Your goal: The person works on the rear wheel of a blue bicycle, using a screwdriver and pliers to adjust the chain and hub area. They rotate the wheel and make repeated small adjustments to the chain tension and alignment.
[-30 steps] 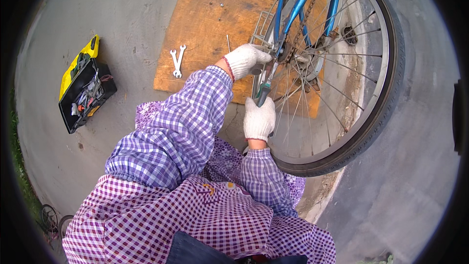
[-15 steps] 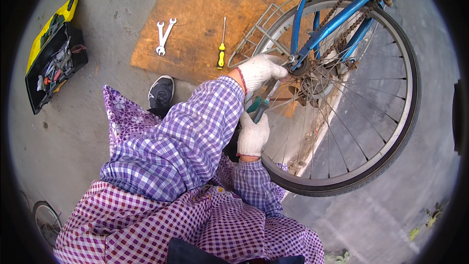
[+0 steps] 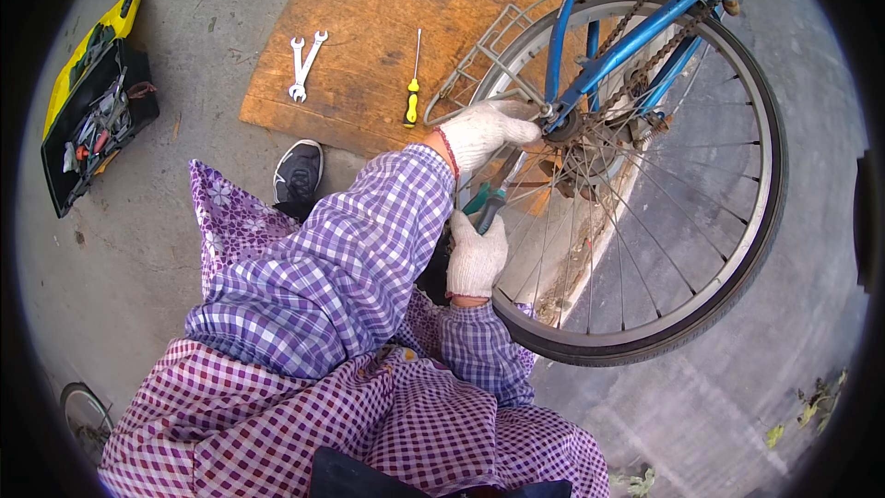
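My gloved left hand (image 3: pixel 484 134) is closed beside the rear hub (image 3: pixel 581 157) of a blue bicycle (image 3: pixel 608 55); what lies inside its fingers is hidden. Below it my gloved right hand (image 3: pixel 477 254) grips the teal-and-dark handles of a pliers-like hand tool (image 3: pixel 490 207), whose metal end rises toward the hub among the wheel's spokes. The wire rack (image 3: pixel 470 69) rests beside my left hand over the wooden board. The tyre (image 3: pixel 645 350) curves round below and right of my hands.
The wooden board (image 3: pixel 341 0) carries two open-ended wrenches (image 3: pixel 302 69), a yellow-handled screwdriver (image 3: pixel 411 101) and several small parts. An open black-and-yellow toolbox (image 3: pixel 97 111) lies at left. My shoe (image 3: pixel 298 173) stands beside the board. Another bicycle wheel (image 3: pixel 86 415) shows at lower left.
The view has shifted since a second ago, revealing my shoe and the whole screwdriver. The bicycle sits farther right in the picture. My hands remain at the hub, with little movement since half a second ago.
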Demonstrator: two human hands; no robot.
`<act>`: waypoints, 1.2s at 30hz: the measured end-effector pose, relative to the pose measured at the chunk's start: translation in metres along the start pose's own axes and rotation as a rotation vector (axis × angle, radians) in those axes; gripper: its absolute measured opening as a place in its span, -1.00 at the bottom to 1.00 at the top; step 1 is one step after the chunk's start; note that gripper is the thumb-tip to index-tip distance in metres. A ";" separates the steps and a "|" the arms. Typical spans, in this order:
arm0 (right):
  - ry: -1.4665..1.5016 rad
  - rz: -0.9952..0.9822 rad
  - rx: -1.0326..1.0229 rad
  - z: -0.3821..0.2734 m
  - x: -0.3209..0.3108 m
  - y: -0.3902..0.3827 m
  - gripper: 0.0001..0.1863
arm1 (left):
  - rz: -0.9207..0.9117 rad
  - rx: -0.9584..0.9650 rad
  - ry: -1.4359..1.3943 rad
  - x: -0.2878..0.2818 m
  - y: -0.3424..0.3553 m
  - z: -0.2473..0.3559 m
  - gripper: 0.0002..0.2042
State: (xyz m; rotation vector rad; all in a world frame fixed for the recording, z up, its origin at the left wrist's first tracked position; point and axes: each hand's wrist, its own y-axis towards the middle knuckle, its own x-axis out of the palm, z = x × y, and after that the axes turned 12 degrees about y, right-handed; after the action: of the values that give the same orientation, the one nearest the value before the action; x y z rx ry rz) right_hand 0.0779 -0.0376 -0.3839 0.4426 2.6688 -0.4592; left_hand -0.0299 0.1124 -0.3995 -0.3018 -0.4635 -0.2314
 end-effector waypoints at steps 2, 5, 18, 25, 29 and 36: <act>0.071 0.003 0.034 -0.003 0.001 0.000 -0.72 | -0.027 -0.001 -0.047 -0.001 -0.001 0.002 -0.38; 0.054 0.001 -0.014 -0.007 0.002 -0.001 -0.72 | -0.035 0.017 -0.140 -0.002 -0.003 0.006 -0.34; 0.027 -0.026 -0.060 -0.004 0.003 -0.003 -0.70 | -0.016 0.025 0.110 -0.006 -0.011 0.009 -0.21; 0.055 -0.044 -0.043 -0.003 0.003 0.000 -0.70 | -0.067 0.085 -0.005 -0.010 -0.020 0.021 -0.14; 0.081 -0.058 -0.050 -0.008 0.004 0.000 -0.72 | -0.058 0.057 0.023 -0.012 -0.018 0.025 -0.09; 0.020 -0.053 -0.063 -0.014 0.008 -0.004 -0.73 | 0.105 0.131 0.362 -0.011 -0.018 0.028 -0.16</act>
State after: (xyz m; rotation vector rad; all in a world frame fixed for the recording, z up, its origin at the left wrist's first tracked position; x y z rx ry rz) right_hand 0.0649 -0.0342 -0.3742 0.3605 2.7110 -0.3876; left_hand -0.0562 0.1068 -0.3769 -0.1500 -0.1033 -0.1484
